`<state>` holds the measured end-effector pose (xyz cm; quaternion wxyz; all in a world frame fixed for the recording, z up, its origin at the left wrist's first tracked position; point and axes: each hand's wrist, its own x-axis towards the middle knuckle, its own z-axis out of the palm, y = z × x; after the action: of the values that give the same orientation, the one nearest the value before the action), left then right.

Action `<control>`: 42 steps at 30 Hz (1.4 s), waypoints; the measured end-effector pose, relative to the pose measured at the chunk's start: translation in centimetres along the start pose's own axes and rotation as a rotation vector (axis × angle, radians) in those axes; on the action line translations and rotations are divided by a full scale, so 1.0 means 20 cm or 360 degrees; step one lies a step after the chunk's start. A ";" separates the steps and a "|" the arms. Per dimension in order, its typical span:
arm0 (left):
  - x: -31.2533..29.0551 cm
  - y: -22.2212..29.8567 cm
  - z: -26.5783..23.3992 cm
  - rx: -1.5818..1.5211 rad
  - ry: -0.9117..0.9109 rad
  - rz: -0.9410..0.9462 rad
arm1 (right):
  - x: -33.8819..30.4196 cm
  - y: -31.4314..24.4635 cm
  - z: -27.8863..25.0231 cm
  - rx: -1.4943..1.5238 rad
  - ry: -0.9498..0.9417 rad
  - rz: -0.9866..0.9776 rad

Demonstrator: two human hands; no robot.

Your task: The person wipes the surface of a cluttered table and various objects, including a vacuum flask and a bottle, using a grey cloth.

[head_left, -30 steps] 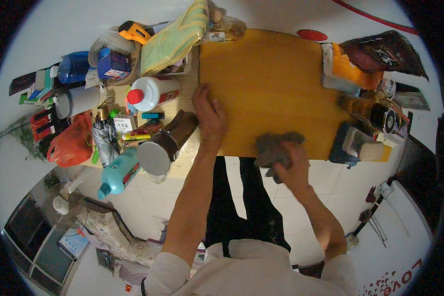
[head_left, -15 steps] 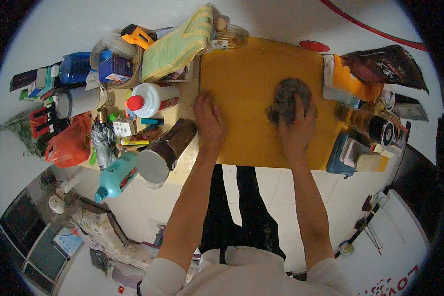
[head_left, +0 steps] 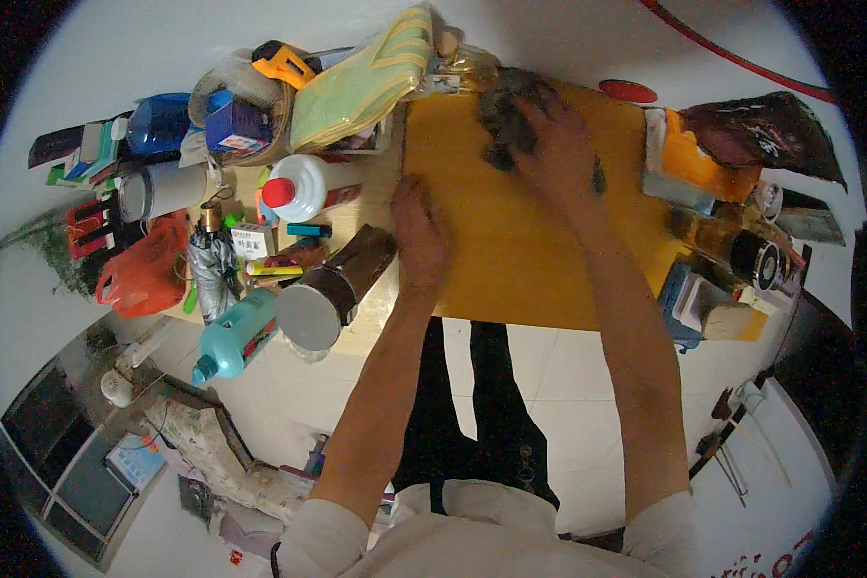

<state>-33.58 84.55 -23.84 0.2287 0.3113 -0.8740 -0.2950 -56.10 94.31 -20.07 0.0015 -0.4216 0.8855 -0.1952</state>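
A dark grey cloth (head_left: 499, 125) lies bunched at the far side of the orange-brown tabletop (head_left: 539, 250). My right hand (head_left: 557, 144) presses down on it from above, fingers bent over the folds. A small dark bit of something (head_left: 599, 176) shows beside that hand's wrist. On the left edge of the tabletop rests my left hand (head_left: 422, 236), its fingers loosely bent and nothing visible in them. Just left of it lies a dark brown cylinder with a grey lid (head_left: 342, 279).
Crowding the left side are a white red-capped bottle (head_left: 303, 188), a teal bottle (head_left: 236, 332), a folded umbrella (head_left: 212, 270), a red bag (head_left: 144, 270) and a yellow-green packet (head_left: 366, 82). At right stand a dark pouch (head_left: 775, 140), a jar (head_left: 727, 246) and a blue box (head_left: 679, 299).
My right hand has slid the grey cloth away from me and leftward, from the right-middle of the tabletop to its far edge. My left hand keeps its place at the left edge.
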 end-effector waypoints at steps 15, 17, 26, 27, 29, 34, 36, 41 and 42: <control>-0.01 0.03 -0.04 -0.0144 0.0016 -0.0128 | -0.07 -0.37 0.11 0.0144 -0.0256 -0.0173; -0.01 0.01 -0.03 -0.0139 0.0066 -0.0055 | 0.00 -0.42 0.11 0.0200 -0.0211 -0.0215; -0.03 -0.01 -0.02 -0.0369 0.0244 -0.0123 | -0.27 -0.36 -0.01 -0.0113 -0.0927 -0.0618; -0.03 0.01 -0.03 -0.0382 0.0223 -0.0144 | -0.36 -0.33 -0.07 -0.0072 -0.0936 -0.0664; -0.02 0.03 -0.03 -0.0421 0.0169 -0.0186 | -0.59 -0.27 -0.13 0.0006 -0.0960 -0.0739; -0.01 -0.04 -0.02 -0.0517 0.0135 -0.0170 | -0.94 -0.22 -0.24 0.0044 -0.0924 -0.0755; -0.02 -0.04 -0.02 -0.0381 0.0068 -0.0193 | -0.91 -0.16 -0.23 0.0237 -0.0670 -0.0421; 0.03 -0.01 -0.03 -0.0402 0.0037 -0.0094 | -0.42 -0.23 -0.05 0.0007 -0.0014 0.0118; 0.05 0.05 -0.06 -0.0390 0.0004 -0.0173 | -0.36 -0.26 -0.02 0.0011 -0.0021 0.0120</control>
<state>-33.91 84.10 -22.08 0.2496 0.3283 -0.8129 -0.4111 -47.73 96.89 -19.11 0.0161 -0.3890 0.9001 -0.1954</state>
